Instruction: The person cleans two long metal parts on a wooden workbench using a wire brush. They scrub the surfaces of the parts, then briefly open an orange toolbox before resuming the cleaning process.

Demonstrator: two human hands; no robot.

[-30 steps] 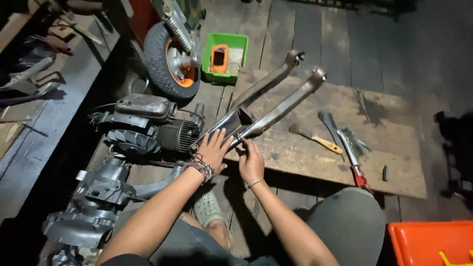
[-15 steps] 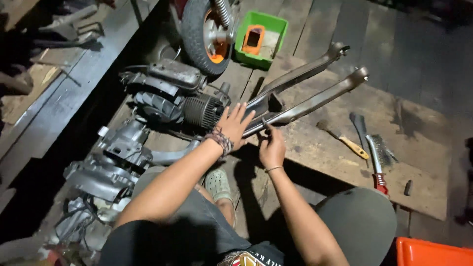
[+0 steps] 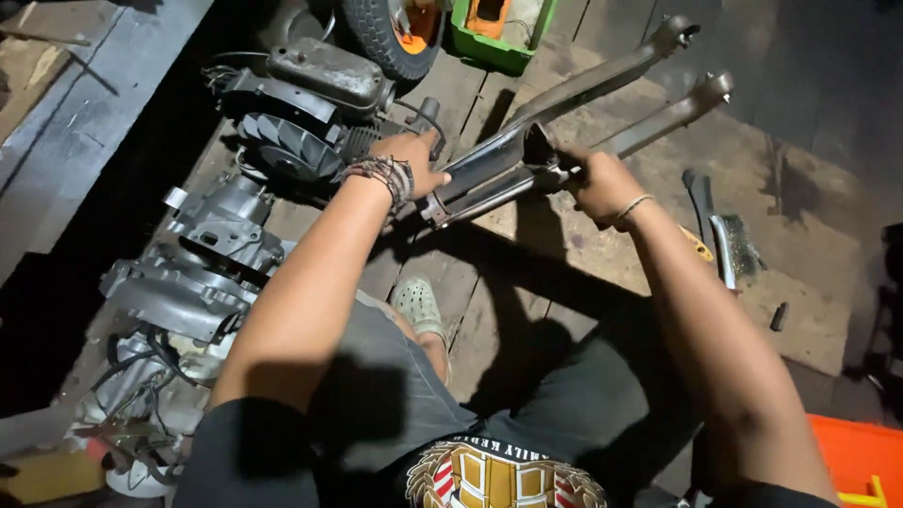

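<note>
Worn plank floor, grey and scuffed, carrying everything. Left of centre, a dull cast-metal engine block with a finned fan housing — ribbed, greasy, heavy-looking; above it a small black rubber wheel with an orange hub beside a green plastic tray. Across the middle, a long two-armed steel fork, dark and smooth, lifted at its joined end, arms running up and to the right. Left hand, beaded bracelet at the wrist, fingers curled over the joined end; right hand clamped round the near arm. Best gripped firmly on both sides, wrists level, no twisting — smooth oily metal likely to slip. To the right, a flat wire brush.
</note>
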